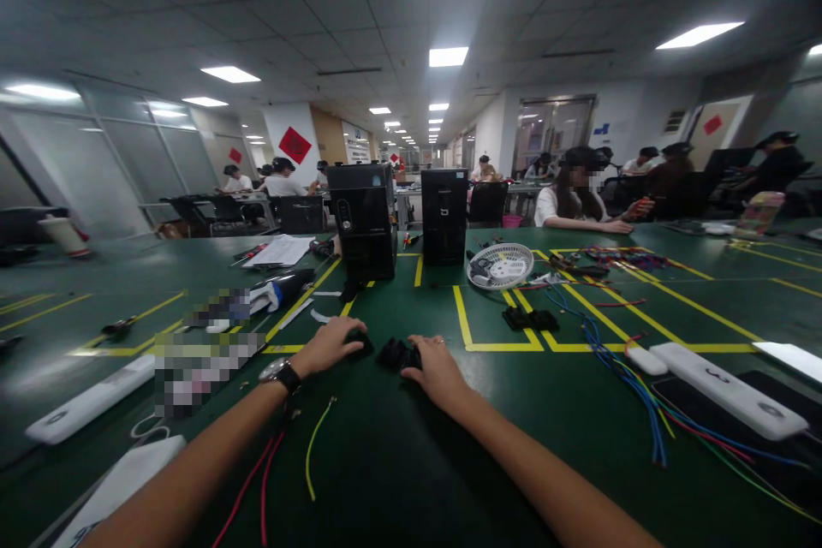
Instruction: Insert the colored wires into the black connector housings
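The right hand (437, 370) has its thumb and fingers closed around the near end of a crumpled black bundle (396, 354) on the green table (360, 479). The left hand (326, 344) curves loosely beside a small dark piece (363, 346); whether it grips that is unclear. The bundle appears bunched rather than laid out, so handling looks unfinished. A second black bundle (530, 320) lies apart across yellow tape (472, 347); its stage cannot be judged. Two computer towers (363, 223) stand upright beyond.

green table (372, 471) | yellow tape (504, 348) | white basket (501, 265) | blue wires (601, 348)
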A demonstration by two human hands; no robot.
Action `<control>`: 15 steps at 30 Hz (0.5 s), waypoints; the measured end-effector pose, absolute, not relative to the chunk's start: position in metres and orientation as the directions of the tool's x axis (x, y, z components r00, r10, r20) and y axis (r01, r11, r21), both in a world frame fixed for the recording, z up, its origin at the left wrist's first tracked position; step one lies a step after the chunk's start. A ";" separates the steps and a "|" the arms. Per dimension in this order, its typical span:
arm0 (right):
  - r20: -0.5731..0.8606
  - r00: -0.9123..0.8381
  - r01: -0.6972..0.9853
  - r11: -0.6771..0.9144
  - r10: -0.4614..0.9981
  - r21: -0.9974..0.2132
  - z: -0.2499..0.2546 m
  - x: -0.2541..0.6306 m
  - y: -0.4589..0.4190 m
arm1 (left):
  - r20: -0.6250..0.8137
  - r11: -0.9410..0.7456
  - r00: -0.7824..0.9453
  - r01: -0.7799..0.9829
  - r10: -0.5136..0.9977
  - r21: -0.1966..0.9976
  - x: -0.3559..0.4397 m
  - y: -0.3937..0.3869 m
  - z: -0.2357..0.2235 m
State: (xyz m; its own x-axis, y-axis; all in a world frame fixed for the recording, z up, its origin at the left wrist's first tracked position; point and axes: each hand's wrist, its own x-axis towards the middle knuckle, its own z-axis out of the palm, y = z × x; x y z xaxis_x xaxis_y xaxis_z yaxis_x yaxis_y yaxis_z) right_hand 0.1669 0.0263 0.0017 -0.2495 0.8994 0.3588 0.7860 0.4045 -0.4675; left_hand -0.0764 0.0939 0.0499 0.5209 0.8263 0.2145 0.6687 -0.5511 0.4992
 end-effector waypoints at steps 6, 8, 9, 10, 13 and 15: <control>0.337 -0.433 0.742 0.543 0.836 -0.393 0.009 0.155 0.065 | 0.150 -0.580 0.616 0.593 0.773 0.558 -0.104 0.101 0.032; 0.321 -0.466 0.737 0.563 0.824 -0.375 0.013 0.152 0.076 | 0.125 -0.564 0.618 0.592 0.776 0.576 -0.104 0.103 0.035; 0.313 -0.475 0.739 0.566 0.822 -0.366 0.014 0.150 0.080 | 0.105 -0.557 0.624 0.594 0.774 0.580 -0.104 0.104 0.036; 0.304 -0.481 0.742 0.567 0.822 -0.357 0.016 0.148 0.081 | 0.088 -0.552 0.628 0.599 0.773 0.580 -0.105 0.105 0.037; 0.288 -0.475 0.763 0.553 0.831 -0.335 0.022 0.148 0.077 | 0.059 -0.553 0.632 0.625 0.773 0.551 -0.114 0.108 0.036; 0.302 -0.450 0.792 0.532 0.840 -0.300 0.028 0.159 0.067 | 0.074 -0.569 0.623 0.652 0.779 0.501 -0.119 0.113 0.032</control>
